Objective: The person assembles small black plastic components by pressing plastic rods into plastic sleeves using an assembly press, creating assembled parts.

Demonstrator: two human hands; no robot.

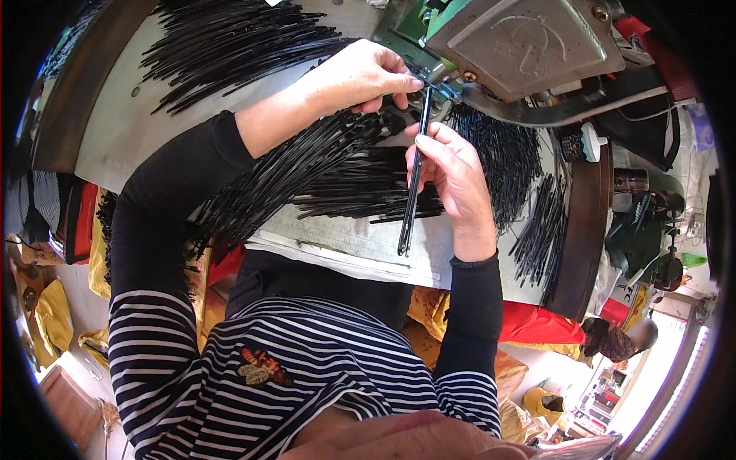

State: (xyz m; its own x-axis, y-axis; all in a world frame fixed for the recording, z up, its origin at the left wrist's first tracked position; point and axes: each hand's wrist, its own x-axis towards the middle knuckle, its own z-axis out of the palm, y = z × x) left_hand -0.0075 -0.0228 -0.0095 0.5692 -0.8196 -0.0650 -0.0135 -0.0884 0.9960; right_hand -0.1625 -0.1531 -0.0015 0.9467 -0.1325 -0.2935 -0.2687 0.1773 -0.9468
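My right hand (452, 165) is closed round a slim bundle of black umbrella ribs (414, 192), pinching it between thumb and fingers. The bundle slants upward, its lower end free over the worktable and its upper end at the working point of a green machine (441, 84). Beside that upper end my left hand (379, 80) is bent in a pinch, its thumb tip almost at the machine. Whatever those fingertips hold is too small to make out. Beneath both hands lie loose black ribs (360, 180) in a thick spread.
Another heap of ribs (238, 46) lies at the far left, with more piles (498, 161) on the right. The machine's grey cover (529, 42) overhangs the far side. A wooden edge (586, 238) bounds the pale worktable (345, 249). Another person (632, 337) appears at the far right.
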